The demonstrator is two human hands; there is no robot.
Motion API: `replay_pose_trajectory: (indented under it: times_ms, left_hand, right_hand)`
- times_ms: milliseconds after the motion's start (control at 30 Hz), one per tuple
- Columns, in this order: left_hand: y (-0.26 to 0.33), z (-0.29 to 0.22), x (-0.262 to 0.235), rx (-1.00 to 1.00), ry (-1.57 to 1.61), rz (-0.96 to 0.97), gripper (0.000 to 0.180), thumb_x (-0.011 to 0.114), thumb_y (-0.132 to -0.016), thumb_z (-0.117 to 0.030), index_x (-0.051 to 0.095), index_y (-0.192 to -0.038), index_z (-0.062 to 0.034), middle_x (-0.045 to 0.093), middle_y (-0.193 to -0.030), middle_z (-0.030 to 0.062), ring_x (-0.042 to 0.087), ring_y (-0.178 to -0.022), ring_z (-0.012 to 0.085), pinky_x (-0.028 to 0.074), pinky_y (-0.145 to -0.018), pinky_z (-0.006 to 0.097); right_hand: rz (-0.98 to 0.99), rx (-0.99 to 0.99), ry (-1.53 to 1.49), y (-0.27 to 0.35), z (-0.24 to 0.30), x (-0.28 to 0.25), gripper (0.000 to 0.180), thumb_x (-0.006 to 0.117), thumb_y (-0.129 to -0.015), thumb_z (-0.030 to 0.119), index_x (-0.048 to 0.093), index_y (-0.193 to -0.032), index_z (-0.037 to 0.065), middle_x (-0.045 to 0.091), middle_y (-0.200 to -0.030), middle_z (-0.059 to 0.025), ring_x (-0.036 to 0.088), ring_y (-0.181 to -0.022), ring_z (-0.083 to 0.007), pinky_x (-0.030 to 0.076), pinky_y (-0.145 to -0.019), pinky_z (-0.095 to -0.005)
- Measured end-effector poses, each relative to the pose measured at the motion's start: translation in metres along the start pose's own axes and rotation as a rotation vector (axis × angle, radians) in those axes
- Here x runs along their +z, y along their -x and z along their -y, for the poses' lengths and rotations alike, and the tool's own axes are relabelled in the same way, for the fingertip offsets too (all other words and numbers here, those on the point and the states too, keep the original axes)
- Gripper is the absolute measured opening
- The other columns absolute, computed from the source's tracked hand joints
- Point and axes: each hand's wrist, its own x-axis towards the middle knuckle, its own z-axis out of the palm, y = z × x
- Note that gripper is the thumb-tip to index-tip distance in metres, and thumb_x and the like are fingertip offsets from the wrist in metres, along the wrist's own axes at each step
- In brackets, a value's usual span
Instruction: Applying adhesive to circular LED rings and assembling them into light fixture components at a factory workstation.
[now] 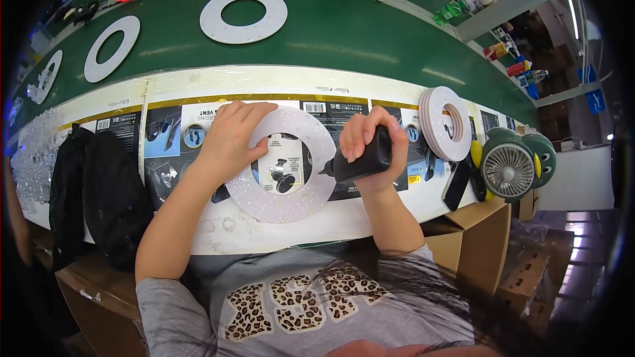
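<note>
A flat white speckled ring (pixel 281 210) lies in front of me on the printed sheets. My left hand (pixel 235 133) grips its upper left part, with the fingers over the outer rim and the thumb at the central hole. In my right hand (pixel 378 139) is a black squeeze bottle (pixel 362 158), my fingers wrapped round it. It is tilted, and its narrow tip points left at the ring's right side. I cannot tell whether the tip touches the ring. Through the hole, print on the sheet below shows.
To the right stand a stack of white rings (pixel 444 124), a dark phone-like slab (pixel 456 185) and a green fan (pixel 508 166). Black cloth (pixel 112 192) and clear plastic pieces (pixel 41 158) lie left. Single rings (pixel 243 16) rest on the green belt (pixel 331 30). Cardboard boxes (pixel 479 241) stand below right.
</note>
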Motion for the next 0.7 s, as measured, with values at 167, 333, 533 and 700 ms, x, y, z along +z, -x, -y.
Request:
replay_pose_trajectory:
  times_ms: [167, 333, 533, 700]
  left_hand:
    - [0.0, 0.001, 0.001, 0.014, -0.004, -0.018, 0.053, 0.071, -0.068, -0.008, 0.055, -0.119, -0.0096, 0.061, -0.107, 0.0065, 0.054, -0.099, 0.0255, 0.041, -0.092, 0.039]
    - [0.0, 0.002, 0.002, 0.033, 0.017, -0.026, 0.053, 0.071, -0.068, -0.008, 0.056, -0.118, -0.0103, 0.061, -0.108, 0.006, 0.054, -0.098, 0.0254, 0.041, -0.091, 0.039]
    - [-0.002, -0.002, 0.001, 0.063, 0.013, -0.039, 0.052, 0.071, -0.068, -0.007, 0.057, -0.118, -0.0104, 0.061, -0.11, 0.0056, 0.054, -0.097, 0.0254, 0.041, -0.091, 0.039]
    - [-0.001, -0.001, 0.002, 0.089, 0.011, -0.067, 0.052, 0.071, -0.067, -0.007, 0.057, -0.117, -0.0103, 0.061, -0.111, 0.0056, 0.054, -0.097, 0.0257, 0.041, -0.091, 0.039]
  right_hand:
    - [0.0, -0.056, -0.044, -0.001, 0.01, 0.0, 0.035, 0.032, -0.096, 0.032, 0.04, -0.073, 0.007, 0.043, -0.057, -0.0055, 0.042, -0.05, -0.0152, 0.038, -0.051, -0.0274]
    - [0.004, -0.122, -0.039, -0.004, 0.01, -0.007, 0.035, 0.035, -0.095, 0.034, 0.04, -0.074, 0.007, 0.044, -0.058, -0.0069, 0.044, -0.053, -0.0155, 0.041, -0.053, -0.0276]
    - [-0.02, -0.128, -0.023, -0.004, 0.005, -0.008, 0.034, 0.032, -0.096, 0.032, 0.04, -0.075, 0.007, 0.044, -0.058, -0.0055, 0.043, -0.051, -0.0147, 0.038, -0.05, -0.0276]
    - [-0.016, -0.113, 0.012, -0.004, 0.002, -0.009, 0.035, 0.033, -0.096, 0.032, 0.04, -0.074, 0.007, 0.044, -0.057, -0.0054, 0.043, -0.05, -0.0149, 0.039, -0.05, -0.0274]
